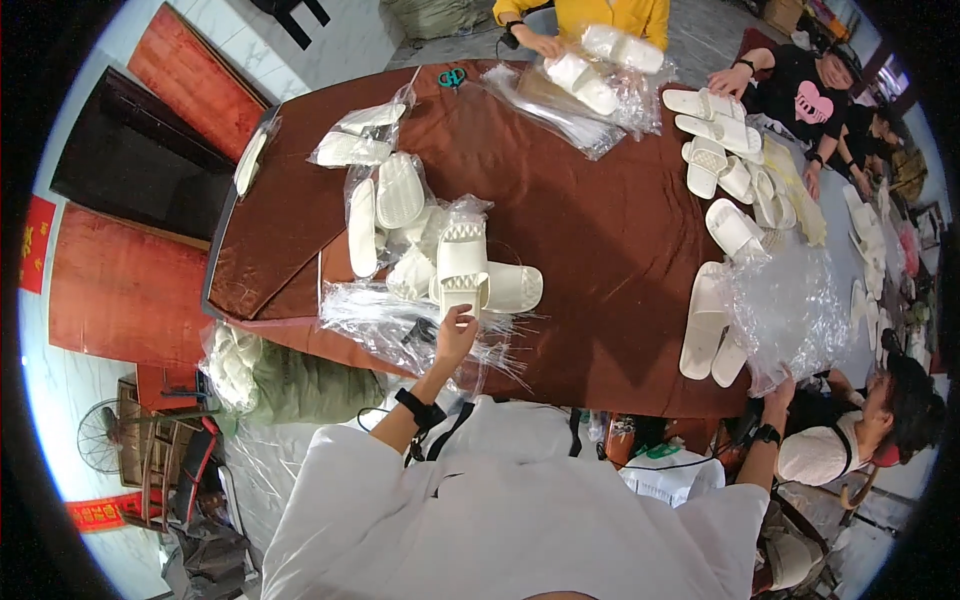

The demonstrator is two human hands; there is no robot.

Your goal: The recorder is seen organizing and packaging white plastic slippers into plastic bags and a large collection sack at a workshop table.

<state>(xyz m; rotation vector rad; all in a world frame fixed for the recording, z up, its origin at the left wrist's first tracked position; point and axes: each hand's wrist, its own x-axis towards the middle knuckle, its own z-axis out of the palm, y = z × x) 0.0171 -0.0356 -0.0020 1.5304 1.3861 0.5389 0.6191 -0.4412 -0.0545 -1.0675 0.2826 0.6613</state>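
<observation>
My left hand (455, 335) reaches forward over the near table edge and pinches the near end of a white slipper (462, 268). That slipper lies on a second white slipper (512, 287) and on crumpled clear bags (385, 318). My right hand (779, 389) is stretched out to the right, at the lower edge of a heap of clear plastic bags (785, 310). Its fingers are hidden in the plastic. Both my wrists carry a black band.
The brown table (600, 230) holds more white slippers, bagged (352, 148) and loose (705, 320). A person in yellow (600, 15) works at the far side, and others sit along the right, one close to my right arm (880, 425). A sack (290, 380) leans below the table's left.
</observation>
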